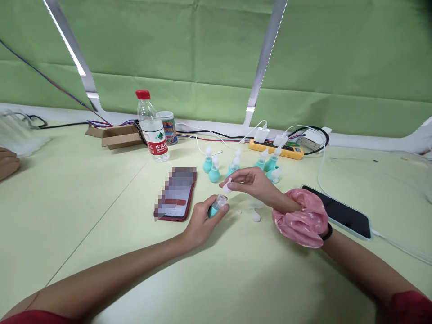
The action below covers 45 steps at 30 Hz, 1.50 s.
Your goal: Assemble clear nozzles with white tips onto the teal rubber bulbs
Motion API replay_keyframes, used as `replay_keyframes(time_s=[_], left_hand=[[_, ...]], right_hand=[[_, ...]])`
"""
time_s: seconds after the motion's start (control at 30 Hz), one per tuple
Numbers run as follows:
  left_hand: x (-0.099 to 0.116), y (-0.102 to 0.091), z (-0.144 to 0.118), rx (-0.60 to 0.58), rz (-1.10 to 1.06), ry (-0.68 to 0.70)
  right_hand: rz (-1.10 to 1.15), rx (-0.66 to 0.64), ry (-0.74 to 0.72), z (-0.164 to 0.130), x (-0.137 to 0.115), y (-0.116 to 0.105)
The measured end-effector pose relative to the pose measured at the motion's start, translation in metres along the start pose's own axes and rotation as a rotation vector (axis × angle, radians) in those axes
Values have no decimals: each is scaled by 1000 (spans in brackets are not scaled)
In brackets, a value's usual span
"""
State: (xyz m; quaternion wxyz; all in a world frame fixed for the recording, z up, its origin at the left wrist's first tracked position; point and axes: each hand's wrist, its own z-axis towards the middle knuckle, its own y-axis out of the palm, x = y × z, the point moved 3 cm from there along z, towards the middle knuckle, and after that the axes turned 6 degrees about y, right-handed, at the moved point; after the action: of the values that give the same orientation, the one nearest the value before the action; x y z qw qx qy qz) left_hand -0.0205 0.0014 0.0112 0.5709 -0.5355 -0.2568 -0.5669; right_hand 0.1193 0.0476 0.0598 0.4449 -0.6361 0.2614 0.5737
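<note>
My left hand [202,220] is wrapped round a teal nasal aspirator bulb [213,210] with a clear collar [221,201] on top. Just above it, my right hand [251,182] pinches a small white nozzle tip [227,186] between thumb and fingers. Tip and collar look slightly apart. Behind my hands stand several teal aspirators with whitish pointed tips, among them one aspirator [213,174] at the front left; my right hand partly hides others. A loose white tip [256,216] lies on the table below my right hand, beside a clear piece [255,204].
A phone [175,193] in a red case lies left of my hands, another phone [339,211] on charge to the right. Behind are a water bottle [153,130], a can [169,128], a cardboard box [123,137] and a yellow power strip [293,150] with cables.
</note>
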Motion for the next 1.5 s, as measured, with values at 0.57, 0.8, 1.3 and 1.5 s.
replay_keyframes(time_s=[0.57,0.8,1.3,1.5], left_hand=[[-1,-1,0,11,25,-18],[1,0,-1,38,100,1],[1,1,-4,32,83,-18],[1,0,-2,17,73,21]], right_hand=[[117,27,9,-2,10,16],[-20,85,56,-2,10,14],[-173,207,-147,-12,4,25],[-177,243,-143,-15,2,26]])
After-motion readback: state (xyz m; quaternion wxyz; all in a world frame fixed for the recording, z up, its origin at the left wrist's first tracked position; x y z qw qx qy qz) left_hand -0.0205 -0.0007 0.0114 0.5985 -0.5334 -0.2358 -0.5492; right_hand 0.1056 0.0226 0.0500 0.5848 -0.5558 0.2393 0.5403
